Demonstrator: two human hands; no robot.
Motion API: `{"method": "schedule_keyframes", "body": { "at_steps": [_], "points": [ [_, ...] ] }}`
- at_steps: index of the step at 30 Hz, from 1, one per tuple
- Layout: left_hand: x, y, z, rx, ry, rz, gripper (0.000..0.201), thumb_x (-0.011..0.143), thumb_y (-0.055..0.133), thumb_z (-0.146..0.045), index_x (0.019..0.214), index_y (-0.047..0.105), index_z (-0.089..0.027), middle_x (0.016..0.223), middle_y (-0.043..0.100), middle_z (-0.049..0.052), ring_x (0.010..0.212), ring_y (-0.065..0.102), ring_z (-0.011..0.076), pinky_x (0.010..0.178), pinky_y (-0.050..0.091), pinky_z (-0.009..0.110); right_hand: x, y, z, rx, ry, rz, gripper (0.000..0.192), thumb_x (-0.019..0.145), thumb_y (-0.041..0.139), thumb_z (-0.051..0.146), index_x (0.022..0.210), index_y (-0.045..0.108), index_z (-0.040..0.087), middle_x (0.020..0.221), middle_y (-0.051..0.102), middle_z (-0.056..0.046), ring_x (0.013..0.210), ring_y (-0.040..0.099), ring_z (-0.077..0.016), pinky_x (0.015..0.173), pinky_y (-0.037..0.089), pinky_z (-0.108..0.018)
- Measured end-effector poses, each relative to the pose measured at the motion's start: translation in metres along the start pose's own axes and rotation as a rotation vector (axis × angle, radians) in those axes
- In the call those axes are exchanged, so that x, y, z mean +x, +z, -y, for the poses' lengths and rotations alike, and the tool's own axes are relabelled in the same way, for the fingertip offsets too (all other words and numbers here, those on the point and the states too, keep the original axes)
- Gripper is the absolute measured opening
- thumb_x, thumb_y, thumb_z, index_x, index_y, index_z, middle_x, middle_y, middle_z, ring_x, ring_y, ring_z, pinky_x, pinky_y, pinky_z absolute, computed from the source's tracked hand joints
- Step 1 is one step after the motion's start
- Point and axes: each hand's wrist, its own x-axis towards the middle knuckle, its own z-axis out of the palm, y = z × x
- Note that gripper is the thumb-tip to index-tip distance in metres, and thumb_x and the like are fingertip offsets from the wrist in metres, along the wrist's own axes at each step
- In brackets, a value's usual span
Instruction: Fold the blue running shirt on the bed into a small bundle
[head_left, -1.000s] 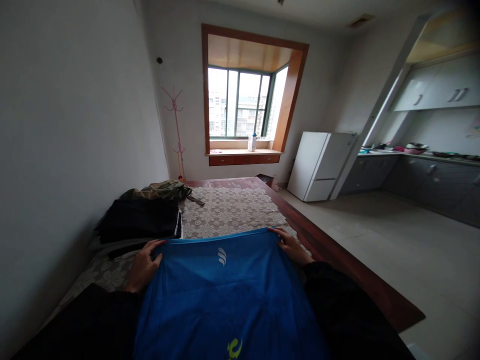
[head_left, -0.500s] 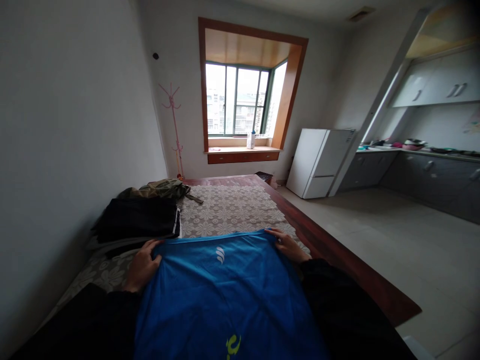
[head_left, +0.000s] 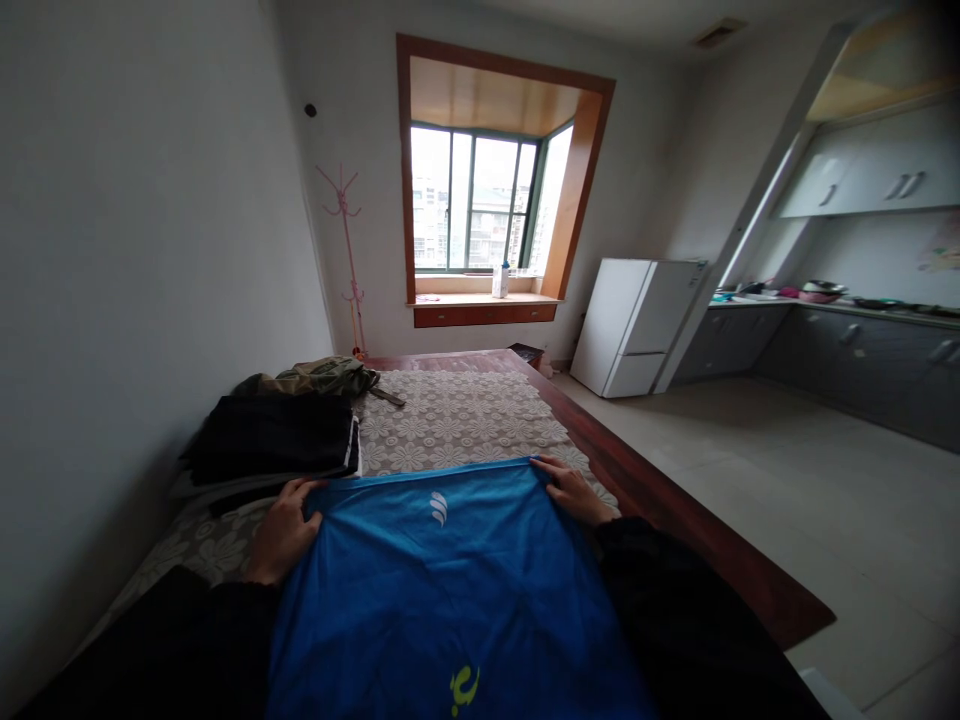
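garment: a bright blue fabric shirt [head_left: 450,590] is spread on the lace-covered wooden bed [head_left: 465,420].
left hand [head_left: 285,530]: closed on the shirt's far left corner.
right hand [head_left: 574,490]: closed on the far right corner.
beside: folded dark clothes [head_left: 274,440] are stacked by the wall.

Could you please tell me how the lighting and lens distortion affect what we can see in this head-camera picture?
Head view: daylight enters only through the wood-framed bay window, which is overexposed; the grey walls and corners fall dark with vignetting; wide-angle distortion bends the white refrigerator and cabinets; the bright blue sports shirt, left hand and right hand stay readable, though the black sleeves lose detail.
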Motion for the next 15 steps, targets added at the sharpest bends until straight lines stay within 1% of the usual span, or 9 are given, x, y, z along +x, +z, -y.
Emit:
{"method": "schedule_keyframes", "body": {
  "at_steps": [5, 7, 9, 11, 12, 14, 15],
  "points": [
    [-0.001, -0.002, -0.003, 0.038, 0.008, 0.008, 0.048, 0.08, 0.05, -0.019, 0.124, 0.067, -0.024, 0.137, 0.058, 0.007, 0.103, 0.067, 0.0222, 0.083, 0.052, 0.031, -0.001, 0.002, -0.001, -0.173, 0.057, 0.032, 0.069, 0.078, 0.051, 0.019, 0.146, 0.059, 0.027, 0.155, 0.052, -0.005, 0.147, 0.041, -0.0311, 0.126, 0.024, -0.053],
    [-0.001, -0.001, -0.004, 0.053, 0.009, 0.012, 0.048, 0.08, 0.05, -0.019, 0.124, 0.067, -0.024, 0.137, 0.058, 0.006, 0.102, 0.067, 0.0218, 0.083, 0.052, 0.032, -0.001, 0.002, 0.001, -0.185, 0.043, 0.042, 0.07, 0.078, 0.051, 0.019, 0.147, 0.058, 0.027, 0.156, 0.051, -0.005, 0.148, 0.04, -0.031, 0.125, 0.024, -0.054],
    [0.0, 0.0, -0.004, 0.043, 0.012, 0.027, 0.049, 0.079, 0.049, -0.019, 0.124, 0.067, -0.024, 0.137, 0.058, 0.007, 0.097, 0.068, 0.0212, 0.083, 0.053, 0.033, 0.001, -0.001, 0.006, -0.138, -0.002, 0.04, 0.071, 0.078, 0.051, 0.02, 0.148, 0.057, 0.027, 0.157, 0.05, -0.005, 0.147, 0.041, -0.0298, 0.124, 0.028, -0.051],
    [0.002, -0.001, -0.004, -0.001, 0.009, 0.03, 0.052, 0.078, 0.049, -0.021, 0.127, 0.065, -0.022, 0.134, 0.06, 0.009, 0.099, 0.068, 0.0229, 0.088, 0.054, 0.035, 0.002, -0.007, 0.014, -0.055, -0.024, 0.028, 0.07, 0.078, 0.053, 0.023, 0.148, 0.056, 0.026, 0.157, 0.05, -0.007, 0.143, 0.046, -0.0294, 0.119, 0.037, -0.048],
    [0.002, -0.002, -0.003, -0.032, 0.008, 0.023, 0.054, 0.077, 0.051, -0.023, 0.129, 0.063, -0.02, 0.133, 0.061, 0.011, 0.105, 0.067, 0.0248, 0.093, 0.053, 0.037, 0.001, -0.011, 0.02, -0.01, -0.012, 0.03, 0.069, 0.078, 0.055, 0.026, 0.147, 0.056, 0.025, 0.157, 0.049, -0.008, 0.139, 0.052, -0.0295, 0.115, 0.043, -0.047],
    [-0.001, -0.009, -0.003, -0.095, 0.016, 0.025, 0.06, 0.076, 0.054, -0.031, 0.134, 0.059, -0.017, 0.134, 0.062, 0.013, 0.117, 0.064, 0.0281, 0.101, 0.052, 0.04, -0.009, -0.023, 0.034, 0.059, 0.039, 0.042, 0.067, 0.079, 0.059, 0.032, 0.146, 0.056, 0.026, 0.157, 0.049, -0.009, 0.123, 0.063, -0.0285, 0.106, 0.051, -0.044],
    [-0.007, -0.015, -0.002, -0.118, 0.019, 0.048, 0.062, 0.076, 0.056, -0.037, 0.135, 0.057, -0.016, 0.135, 0.062, 0.014, 0.117, 0.065, 0.0289, 0.101, 0.052, 0.041, -0.018, -0.03, 0.041, 0.076, 0.061, 0.037, 0.066, 0.079, 0.061, 0.036, 0.145, 0.056, 0.026, 0.156, 0.05, -0.01, 0.116, 0.067, -0.0274, 0.103, 0.052, -0.044]
  ]
}}
